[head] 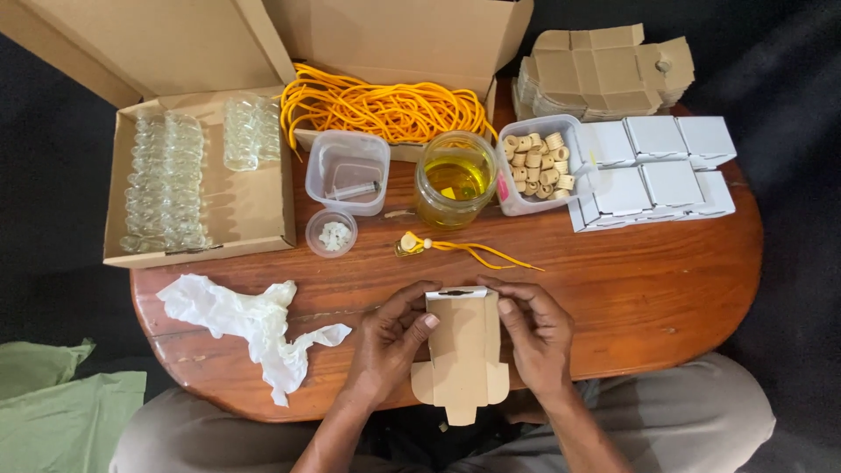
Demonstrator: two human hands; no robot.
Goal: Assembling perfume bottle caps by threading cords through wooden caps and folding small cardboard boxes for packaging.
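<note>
My left hand (392, 340) and my right hand (536, 333) hold a small flat cardboard box blank (462, 350) between them at the near edge of the wooden table (648, 289). The thumbs press its upper corners and its flaps hang open toward me. Just beyond it lies a small filled glass bottle with a wooden cap (410, 244) on a yellow cord (486, 252).
A jar of yellow liquid (454, 178), a tub of wooden caps (538, 163), a tub with a syringe (348, 172) and a small cup (331, 232) stand mid-table. Folded white boxes (653, 166) right, flat blanks (604, 70), yellow cords (385, 109), bottles in a carton (166, 180), crumpled tissue (250, 320).
</note>
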